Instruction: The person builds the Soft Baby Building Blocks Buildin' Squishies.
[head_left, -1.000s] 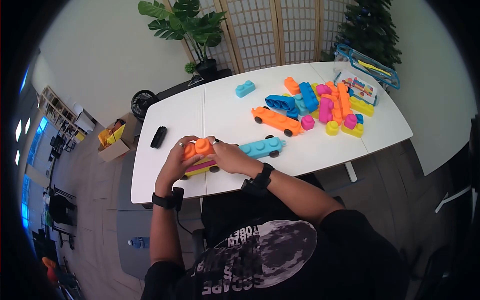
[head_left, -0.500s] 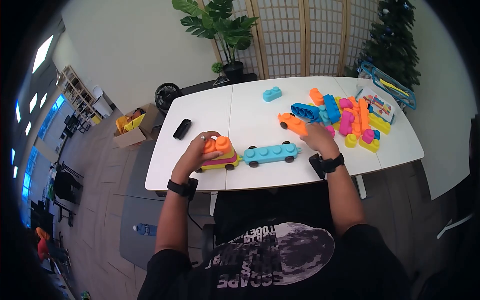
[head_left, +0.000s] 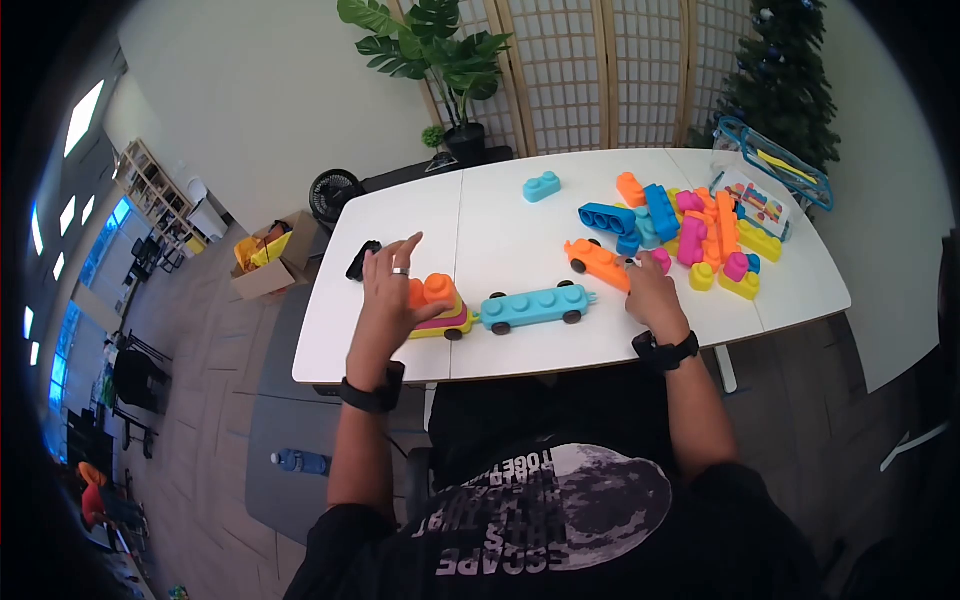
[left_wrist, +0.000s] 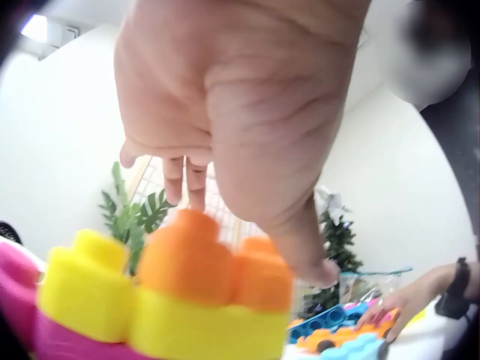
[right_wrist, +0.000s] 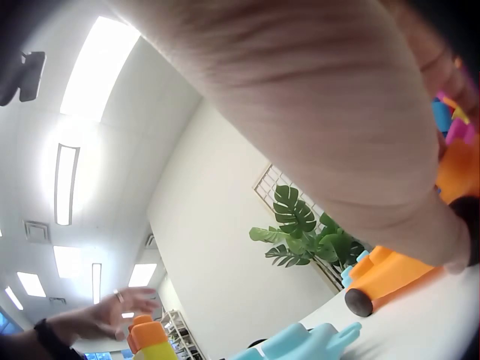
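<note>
Raised beside the stacked wagon in the head view, my left hand has its fingers extended and holds nothing. That wagon has a yellow wheeled base, a magenta layer, and yellow and orange blocks on top. The orange block lies just below the left hand in the left wrist view. My right hand grips the near end of an orange wheeled wagon, thumb along its side. A light blue wheeled wagon stands between the hands, its left end meeting the stacked wagon's yellow hitch.
Loose blocks in several colours are heaped right of the orange wagon. A light blue block sits alone toward the back. A black case lies behind the left hand, and a clear zip bag stands at the back right corner.
My right hand left the stacked wagon, reached right and took hold of the orange wagon, which has shifted slightly nearer. The left hand let go of the orange block and lifted.
</note>
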